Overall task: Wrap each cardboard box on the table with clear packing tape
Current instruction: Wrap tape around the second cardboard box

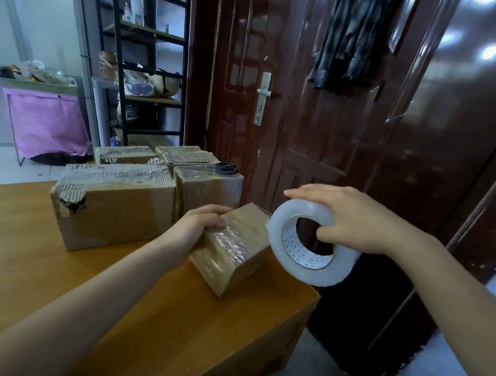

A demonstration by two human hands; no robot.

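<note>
At frame centre, the small cardboard box (pixel 233 243) lay tilted, glossy with wrinkled tape; the left hand (pixel 196 225) gripped it, while the right hand (pixel 349 219) pinched the tape roll (pixel 304 246).

A lived-in home room, used for packing parcels, is suggested. A glossy dark wooden door (pixel 314 111) with a metal lever handle (pixel 262 98) is seen at twelve o'clock, with a garment (pixel 350 39) hung at one o'clock. A black shelf rack (pixel 150 58) of household items and a pink-lined cart (pixel 44 116) are placed at ten o'clock, behind taped cardboard boxes (pixel 114 208) on a wooden table (pixel 41 265).
</note>
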